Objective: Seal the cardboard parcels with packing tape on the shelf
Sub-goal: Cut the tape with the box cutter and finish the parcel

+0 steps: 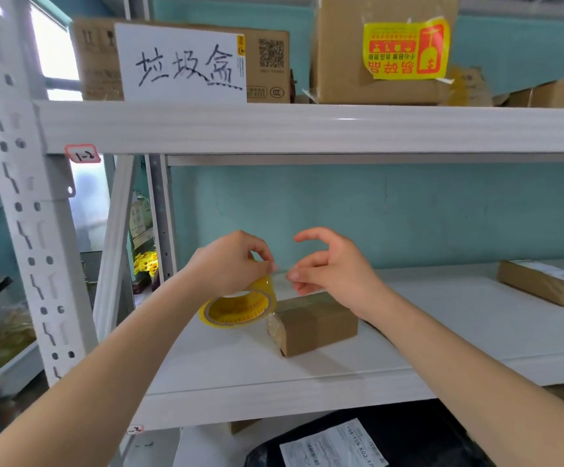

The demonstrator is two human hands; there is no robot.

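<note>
— Where's the parcel?
— A small brown cardboard box lying flat on the white shelf, film-covered end facing seven o'clock.
— The tape roll?
— Yellow, tilted, just beside the parcel at nine o'clock.

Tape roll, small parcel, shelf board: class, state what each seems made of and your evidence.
Tape roll: glossy, see-through yellowish plastic film, probably. Small parcel: matte brown cardboard, with shiny clear tape on one end. Shelf board: smooth white surface, likely painted metal; uncertain.
</note>
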